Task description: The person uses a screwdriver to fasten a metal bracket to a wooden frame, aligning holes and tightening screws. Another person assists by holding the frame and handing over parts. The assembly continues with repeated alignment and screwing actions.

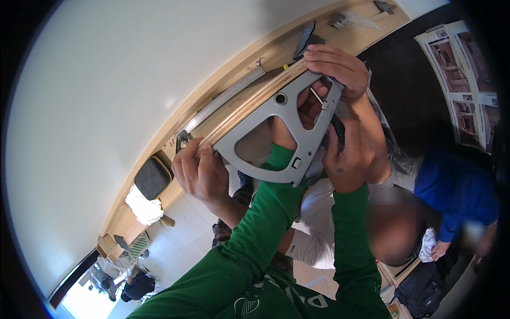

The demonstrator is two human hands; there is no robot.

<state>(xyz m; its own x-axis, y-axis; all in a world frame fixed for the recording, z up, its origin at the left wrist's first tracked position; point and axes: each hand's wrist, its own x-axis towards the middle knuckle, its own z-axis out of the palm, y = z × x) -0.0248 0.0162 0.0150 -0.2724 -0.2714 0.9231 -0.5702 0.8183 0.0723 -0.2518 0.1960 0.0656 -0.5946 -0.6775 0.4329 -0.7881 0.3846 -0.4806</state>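
Observation:
A grey metal bracket [226,146] with large cut-outs lies along the edge of a wooden board [255,103]. Behind it reaches my left hand [305,112], its curled fingers showing through the upper opening beside a thin metal rod [316,95]. The bracket hides much of that hand, so I cannot make out its grip. My right hand [348,159] is closed round a dark-handled tool [338,129] at the bracket's right edge. Another person's two hands hold the board: one hand [199,170] at its lower left end, the other hand [340,69] at its upper right end.
A wooden ledge carries a metal ruler [226,99], a black case [153,178] and a white cloth [143,206]. The other person, in a white shirt [317,228], stands close below the bracket. Someone in blue [446,186] is at the right, near printed sheets [462,85].

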